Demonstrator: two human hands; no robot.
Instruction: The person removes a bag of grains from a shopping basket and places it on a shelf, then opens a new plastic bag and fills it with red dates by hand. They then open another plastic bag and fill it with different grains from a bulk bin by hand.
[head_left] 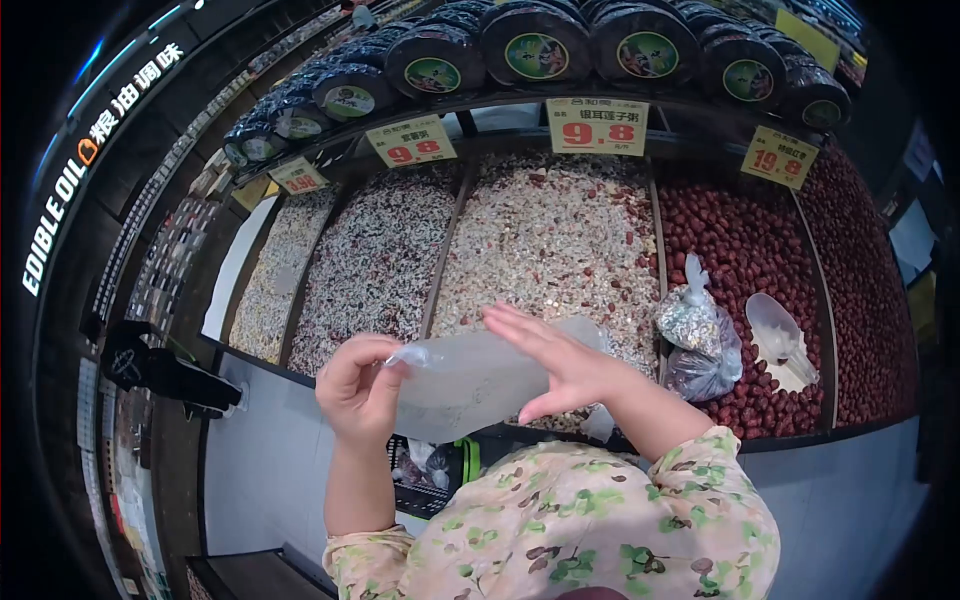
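Pinched in the fingers of my left hand [362, 390] is the edge of a thin, translucent plastic bag [465, 385]. The bag stretches rightward in front of my chest and looks flat, with nothing visible in it. My right hand [560, 358] lies against the bag's right part, fingers straight and thumb apart. Whether its palm touches the plastic all along is hidden. Directly beyond both hands is a bin of mixed pale grains [560, 225] with red bits.
Red dates [730, 225] fill a bin at right, with knotted filled bags [700, 340] and a clear scoop [775, 330] on them. Darker mixed grains [375, 255] lie left. Price signs [598, 128] line the back. A shopping basket [420, 498] is below; a person [150, 370] stands at left.
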